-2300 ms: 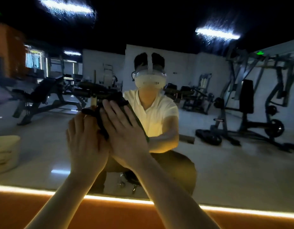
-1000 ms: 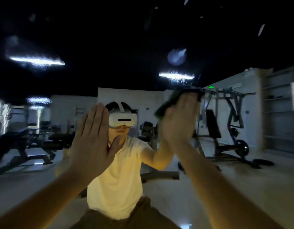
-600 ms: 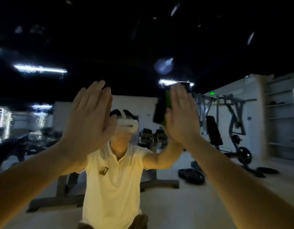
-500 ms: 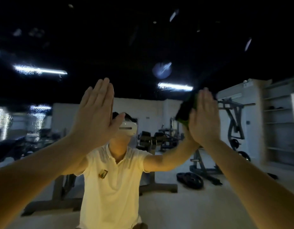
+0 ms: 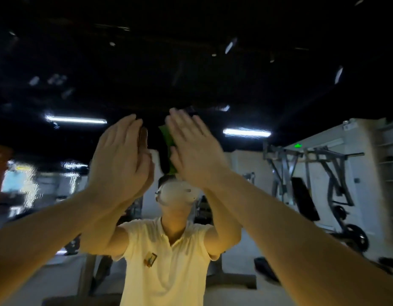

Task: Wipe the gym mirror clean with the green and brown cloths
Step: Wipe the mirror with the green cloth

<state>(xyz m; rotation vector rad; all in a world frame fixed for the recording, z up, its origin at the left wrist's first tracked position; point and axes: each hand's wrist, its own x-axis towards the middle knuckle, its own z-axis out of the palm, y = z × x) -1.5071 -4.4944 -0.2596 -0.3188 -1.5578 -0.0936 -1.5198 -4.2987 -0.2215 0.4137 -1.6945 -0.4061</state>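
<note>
The gym mirror (image 5: 213, 62) fills the view and reflects a dark ceiling, with pale smudges on the glass. My left hand (image 5: 120, 155) lies flat against it, and a thin edge of the brown cloth (image 5: 144, 138) shows past the fingers. My right hand (image 5: 194, 151) presses the green cloth (image 5: 167, 144) on the glass right beside it. The two hands are almost touching, above the reflected headset. Most of each cloth is hidden under its palm.
The glass reflects a person in a pale yellow shirt (image 5: 169, 261), a weight machine (image 5: 312, 184) at the right, benches at the left and ceiling strip lights (image 5: 246, 132). White shelving (image 5: 387, 162) stands at the far right.
My right hand has swept left with the green cloth until it sits next to my left hand. My left hand has shifted slightly right. The view has tilted upward.
</note>
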